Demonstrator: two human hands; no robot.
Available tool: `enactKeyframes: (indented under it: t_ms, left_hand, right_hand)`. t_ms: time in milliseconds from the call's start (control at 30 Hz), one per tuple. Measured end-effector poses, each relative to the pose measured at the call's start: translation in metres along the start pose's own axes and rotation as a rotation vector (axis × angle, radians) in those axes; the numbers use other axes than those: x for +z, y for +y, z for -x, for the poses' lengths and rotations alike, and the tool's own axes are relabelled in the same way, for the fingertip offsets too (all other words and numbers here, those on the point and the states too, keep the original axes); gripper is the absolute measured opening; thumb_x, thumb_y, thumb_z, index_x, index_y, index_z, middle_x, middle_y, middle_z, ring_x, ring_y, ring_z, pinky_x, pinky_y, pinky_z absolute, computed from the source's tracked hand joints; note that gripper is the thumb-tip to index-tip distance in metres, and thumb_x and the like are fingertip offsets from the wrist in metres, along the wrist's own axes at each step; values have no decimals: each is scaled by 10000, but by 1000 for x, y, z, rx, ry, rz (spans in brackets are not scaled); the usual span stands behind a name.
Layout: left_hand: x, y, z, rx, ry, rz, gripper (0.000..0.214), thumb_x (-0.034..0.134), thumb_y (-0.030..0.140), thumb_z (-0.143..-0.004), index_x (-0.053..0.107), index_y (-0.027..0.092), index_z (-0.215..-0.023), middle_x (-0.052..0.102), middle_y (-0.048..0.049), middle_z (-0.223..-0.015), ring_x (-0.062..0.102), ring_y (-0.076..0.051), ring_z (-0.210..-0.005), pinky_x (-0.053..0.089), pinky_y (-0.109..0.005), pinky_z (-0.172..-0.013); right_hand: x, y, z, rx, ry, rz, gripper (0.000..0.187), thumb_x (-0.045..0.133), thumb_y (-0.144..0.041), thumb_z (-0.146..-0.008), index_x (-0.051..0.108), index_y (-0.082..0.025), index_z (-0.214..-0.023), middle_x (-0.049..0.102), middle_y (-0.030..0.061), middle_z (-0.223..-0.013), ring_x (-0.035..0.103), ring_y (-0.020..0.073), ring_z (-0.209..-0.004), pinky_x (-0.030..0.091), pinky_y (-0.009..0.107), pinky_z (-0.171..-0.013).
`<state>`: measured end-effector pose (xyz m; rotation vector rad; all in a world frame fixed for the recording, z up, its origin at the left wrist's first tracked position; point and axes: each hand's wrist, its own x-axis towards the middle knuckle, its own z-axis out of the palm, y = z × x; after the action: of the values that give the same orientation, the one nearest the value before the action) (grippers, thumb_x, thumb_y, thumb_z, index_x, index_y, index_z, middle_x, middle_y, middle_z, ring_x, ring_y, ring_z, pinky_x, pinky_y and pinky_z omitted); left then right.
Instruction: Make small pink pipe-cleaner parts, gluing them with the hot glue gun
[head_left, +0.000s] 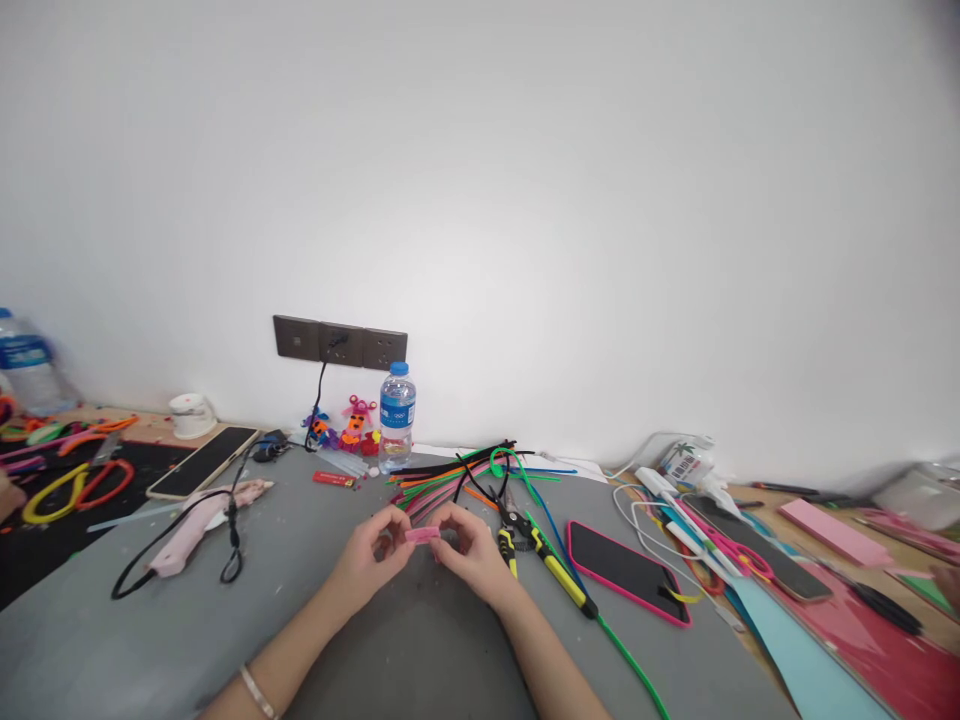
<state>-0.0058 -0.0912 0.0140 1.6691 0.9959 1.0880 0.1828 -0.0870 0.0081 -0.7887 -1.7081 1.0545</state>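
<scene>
L hand (370, 556) & R hand (471, 556), lower ctr: I'm seeing both pinching pink strip (422, 535) btwn fingertips, fingers curling closed.

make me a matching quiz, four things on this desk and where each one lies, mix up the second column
Things:
1. pink piece
2. glue gun
3. water bottle
4. phone in the pink case

Places:
a. by the wall, below the socket strip
b. right of the right hand, past the pliers
c. pinched between the left hand and the right hand
d. left of the left hand, its black cable trailing

Pairs: 1-c, 2-d, 3-a, 4-b
</scene>
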Motion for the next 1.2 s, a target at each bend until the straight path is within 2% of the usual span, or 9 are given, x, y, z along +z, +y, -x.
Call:
enactKeyframes:
  t_ms: [600, 1200]
  left_hand:
    - [0, -1, 1, 14, -36, -54, 120, 547, 298, -838, 531, 183, -808, 512, 16, -717, 503, -141, -651, 396, -219, -571]
    - [-5, 4, 4, 107, -14, -235, 226, 511, 372, -911, 641, 187, -891, 596, -12, -751, 580, -161, -678, 414, -218, -556]
  right_hand:
    - [0, -1, -1, 26, -45, -83, 142, 614, -297, -867, 543, -191, -804, 518, -17, -731, 488, 132, -666, 392, 244, -626]
    - [0, 0, -1, 37, -47, -112, 219, 605, -387, -897, 534, -195, -819, 512, -17, -727, 488, 131, -649, 403, 243, -614]
